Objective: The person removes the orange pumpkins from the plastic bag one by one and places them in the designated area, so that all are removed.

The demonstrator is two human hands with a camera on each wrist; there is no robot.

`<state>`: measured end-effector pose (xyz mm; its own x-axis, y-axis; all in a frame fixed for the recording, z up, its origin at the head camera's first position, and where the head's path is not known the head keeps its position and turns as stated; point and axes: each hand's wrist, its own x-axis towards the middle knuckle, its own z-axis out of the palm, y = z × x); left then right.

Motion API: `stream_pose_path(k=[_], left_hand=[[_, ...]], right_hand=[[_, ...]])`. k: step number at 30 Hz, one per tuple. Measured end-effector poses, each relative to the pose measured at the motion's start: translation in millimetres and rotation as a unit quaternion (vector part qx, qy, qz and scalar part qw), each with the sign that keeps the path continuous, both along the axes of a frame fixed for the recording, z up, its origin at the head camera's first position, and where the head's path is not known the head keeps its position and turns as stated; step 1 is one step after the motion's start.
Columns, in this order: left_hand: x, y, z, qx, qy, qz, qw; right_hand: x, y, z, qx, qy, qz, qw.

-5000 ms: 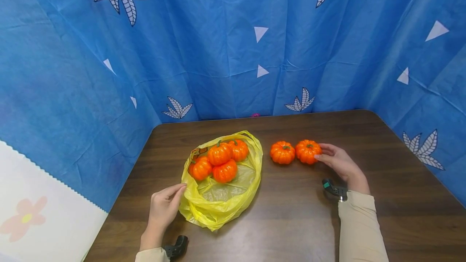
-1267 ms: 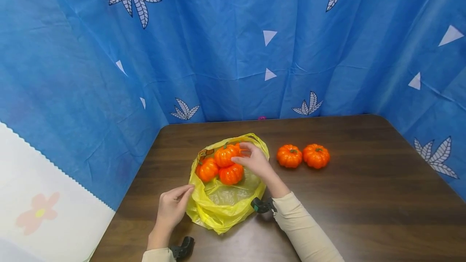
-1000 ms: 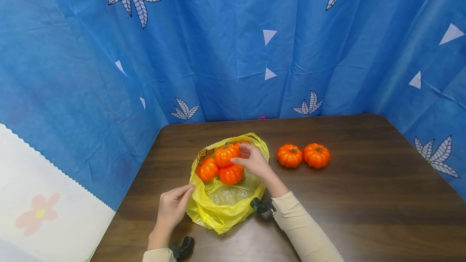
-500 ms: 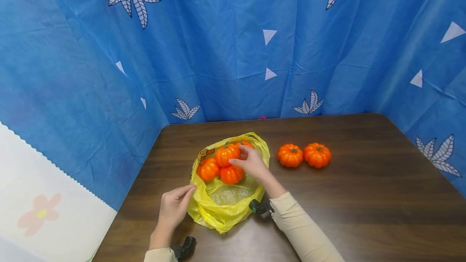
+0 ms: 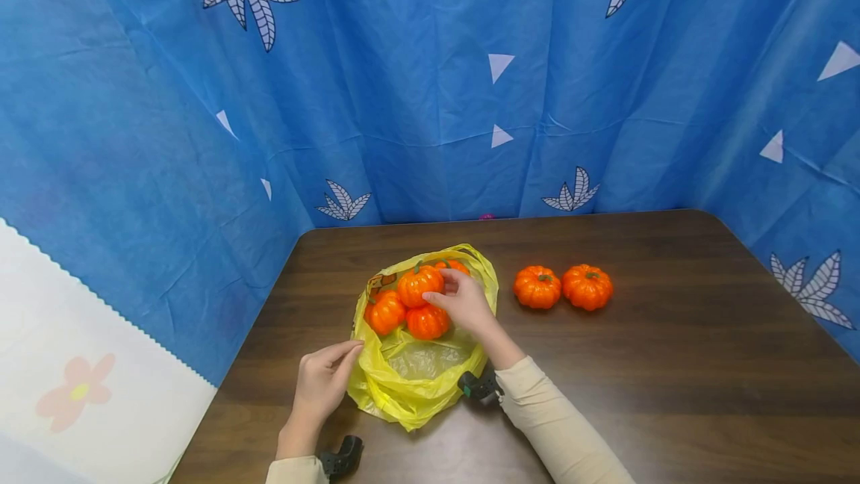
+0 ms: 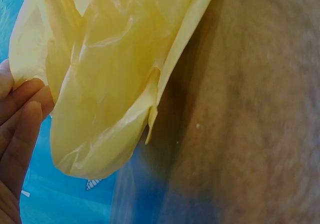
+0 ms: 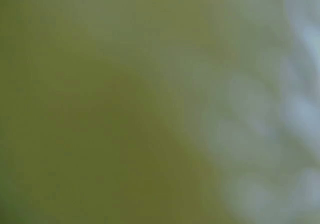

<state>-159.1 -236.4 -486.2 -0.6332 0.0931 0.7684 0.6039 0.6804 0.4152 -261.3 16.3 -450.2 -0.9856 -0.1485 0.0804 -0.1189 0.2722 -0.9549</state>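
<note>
A yellow plastic bag (image 5: pixel 403 398) stands on the table with its mouth spread wide. Inside lie several small orange toy pumpkins: one at the left (image 5: pixel 385 313), one in front (image 5: pixel 428 323), one behind that is partly covered (image 5: pixel 454 266), and a top pumpkin (image 5: pixel 418 287) on the heap. My left hand (image 5: pixel 321 382) pinches the bag's left rim between thumb and fingers, as the left wrist view also shows. Reaching in from the right, my right hand (image 5: pixel 469 308) grips the top pumpkin's right side, thumb in front and fingers behind. Only a yellow-green blur fills the right wrist view.
Two more pumpkins sit side by side right of the bag, a nearer-to-bag pumpkin (image 5: pixel 537 287) and an outer pumpkin (image 5: pixel 587 287). A blue printed curtain (image 5: pixel 437 95) hangs behind the brown table (image 5: pixel 672 364). White cloth (image 5: pixel 80 349) with a flower print lies at left.
My right hand has left the outer pumpkin on the table and moved left into the bag, onto the top pumpkin. In the last second it barely moves. My left hand keeps its pinch.
</note>
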Motion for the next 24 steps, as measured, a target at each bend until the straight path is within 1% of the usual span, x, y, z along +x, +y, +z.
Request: stream_pose_path(k=[5,11,19,24], left_hand=[[0.5,0,0.4,0.000,-0.002,0.000,1.0000],[0.6,1,0.7,0.002,-0.001,0.000,1.0000],[0.4,1,-1.0,0.001,-0.013,0.006,0.9999],[-0.1,0,-0.4,-0.003,-0.007,0.005,1.0000]], right_hand=[[-1.4,1,-0.6,-0.005,0.014,0.004,1.000],[-2.6,3,-0.9,-0.010,0.019,0.011,1.000],[-5.1,8,-4.0,-0.016,0.001,0.012,1.000],[-6.5,15,-1.1,-0.016,0.002,0.020,1.000]])
